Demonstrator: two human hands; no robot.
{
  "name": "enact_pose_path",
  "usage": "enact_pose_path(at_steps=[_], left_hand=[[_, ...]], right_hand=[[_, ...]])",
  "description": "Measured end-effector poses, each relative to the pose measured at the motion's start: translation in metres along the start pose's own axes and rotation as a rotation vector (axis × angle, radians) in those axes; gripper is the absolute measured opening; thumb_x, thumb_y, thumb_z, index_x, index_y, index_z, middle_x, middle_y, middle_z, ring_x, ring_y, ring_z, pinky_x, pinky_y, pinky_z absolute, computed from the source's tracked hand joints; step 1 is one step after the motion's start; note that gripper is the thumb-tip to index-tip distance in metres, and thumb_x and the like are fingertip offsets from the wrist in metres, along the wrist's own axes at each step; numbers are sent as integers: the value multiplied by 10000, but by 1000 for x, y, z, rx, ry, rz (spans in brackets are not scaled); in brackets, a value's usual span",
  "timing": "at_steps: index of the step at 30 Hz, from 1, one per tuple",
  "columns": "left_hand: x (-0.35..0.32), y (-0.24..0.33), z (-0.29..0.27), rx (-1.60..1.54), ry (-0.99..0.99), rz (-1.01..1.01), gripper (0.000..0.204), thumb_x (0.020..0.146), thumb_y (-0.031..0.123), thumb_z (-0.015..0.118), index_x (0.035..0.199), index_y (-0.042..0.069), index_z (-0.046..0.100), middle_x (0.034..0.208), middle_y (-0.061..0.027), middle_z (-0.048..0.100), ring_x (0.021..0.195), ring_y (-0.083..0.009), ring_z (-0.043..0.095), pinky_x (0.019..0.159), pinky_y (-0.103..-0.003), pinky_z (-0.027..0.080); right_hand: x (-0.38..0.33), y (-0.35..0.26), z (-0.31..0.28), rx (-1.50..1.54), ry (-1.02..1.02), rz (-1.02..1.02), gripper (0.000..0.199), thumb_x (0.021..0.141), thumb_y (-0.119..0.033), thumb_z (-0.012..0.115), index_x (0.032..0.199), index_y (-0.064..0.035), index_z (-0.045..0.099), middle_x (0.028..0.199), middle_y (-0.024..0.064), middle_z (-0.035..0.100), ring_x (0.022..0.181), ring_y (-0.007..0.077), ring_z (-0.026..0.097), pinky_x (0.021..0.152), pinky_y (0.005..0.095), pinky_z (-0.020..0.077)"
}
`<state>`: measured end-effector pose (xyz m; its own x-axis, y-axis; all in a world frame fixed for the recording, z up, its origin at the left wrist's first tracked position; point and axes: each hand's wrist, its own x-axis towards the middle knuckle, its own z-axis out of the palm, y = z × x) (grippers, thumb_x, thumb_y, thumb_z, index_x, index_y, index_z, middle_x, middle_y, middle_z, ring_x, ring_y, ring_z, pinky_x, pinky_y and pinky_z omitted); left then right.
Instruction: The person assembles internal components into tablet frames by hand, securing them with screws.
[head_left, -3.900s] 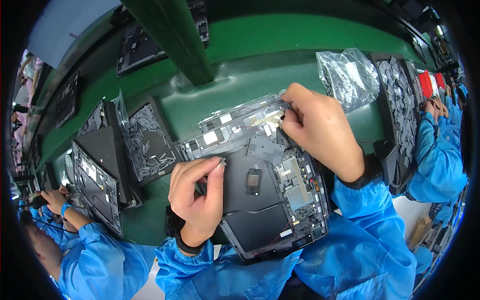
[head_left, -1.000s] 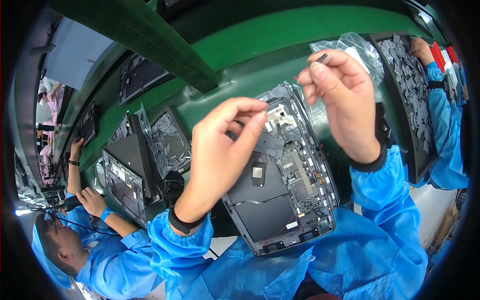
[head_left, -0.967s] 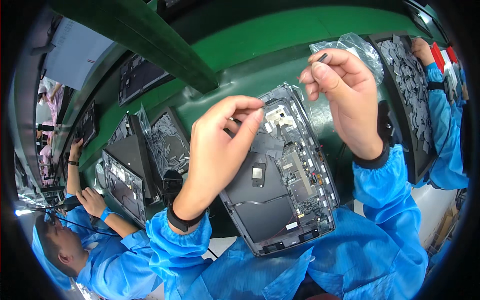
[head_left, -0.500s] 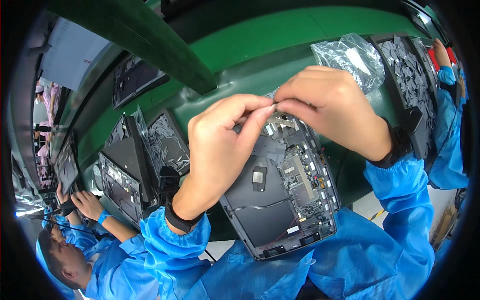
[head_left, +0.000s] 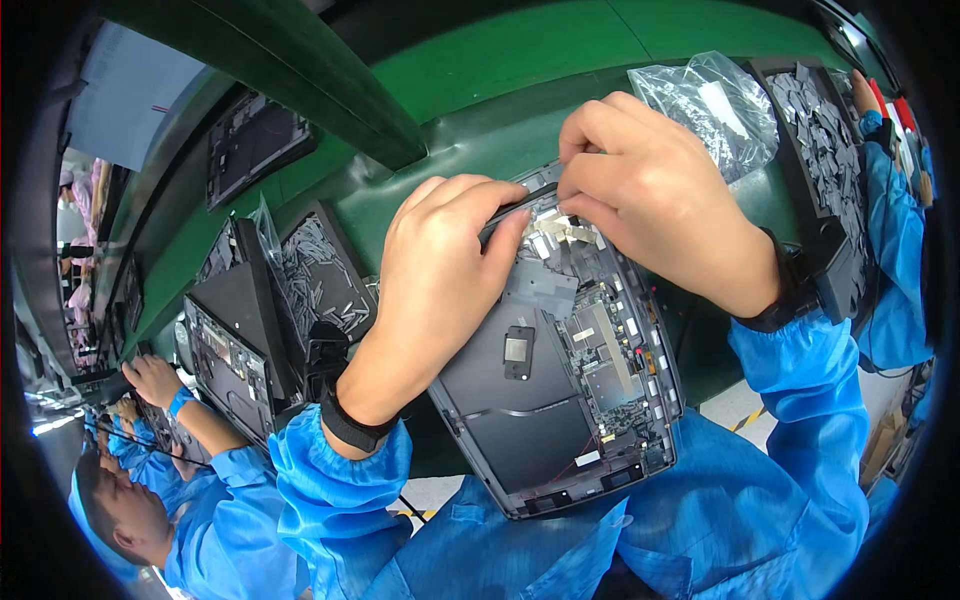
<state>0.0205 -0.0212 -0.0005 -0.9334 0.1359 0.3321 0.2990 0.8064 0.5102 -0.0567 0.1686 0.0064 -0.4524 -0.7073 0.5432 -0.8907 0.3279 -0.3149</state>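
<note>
An opened tablet-like device with a black casing lies before me, its circuit board and flat black battery area exposed. A small dark rectangular part with a pale square sits on its middle. At the device's far end, my left hand pinches one end of a thin dark strip between thumb and fingers. My right hand is closed at the strip's other end, thumb and fingertips at the casing's far edge. Those fingertips partly hide what they grip. Light tape pieces show just below the strip.
Trays of small grey pieces stand at right and left. A clear plastic bag lies beyond my right hand. More opened devices are at left. A green post slants overhead. A co-worker works at left.
My hands, which were touching at the fingertips, have moved slightly apart. The dark strip now shows between them at the device's far end.
</note>
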Motion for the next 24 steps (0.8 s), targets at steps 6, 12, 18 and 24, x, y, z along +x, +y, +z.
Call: enact_pose_path(at_steps=[6, 12, 18, 24], left_hand=[[0, -6, 11, -37, 109, 100, 104, 742, 49, 729, 839, 35, 697, 846, -49, 664, 757, -252, 597, 703, -355, 481], [3, -5, 9, 4, 85, 100, 131, 725, -8, 740, 849, 15, 706, 852, -88, 684, 767, -254, 631, 694, -332, 493], [0, -8, 15, 59, 163, 158, 106, 705, 66, 753, 787, 74, 686, 783, -33, 630, 728, -232, 590, 681, -345, 471], [2, -7, 13, 79, 134, 151, 107, 704, 90, 754, 785, 70, 686, 759, -38, 621, 715, -233, 594, 682, -347, 477]], right_hand=[[4, -8, 3, -104, -33, 19, 117, 636, -34, 697, 705, -40, 602, 803, 66, 528, 800, 256, 547, 671, 368, 469], [12, -9, 4, -91, -81, 55, 163, 643, -32, 730, 744, -38, 602, 811, 76, 548, 794, 281, 565, 662, 381, 473], [13, 10, 3, 123, -218, 106, 100, 712, -63, 708, 777, -14, 651, 791, 135, 628, 770, 332, 629, 679, 407, 509], [29, 20, -2, 313, -402, 170, 51, 714, -32, 667, 722, 9, 640, 670, 169, 620, 665, 339, 625, 619, 399, 486]])
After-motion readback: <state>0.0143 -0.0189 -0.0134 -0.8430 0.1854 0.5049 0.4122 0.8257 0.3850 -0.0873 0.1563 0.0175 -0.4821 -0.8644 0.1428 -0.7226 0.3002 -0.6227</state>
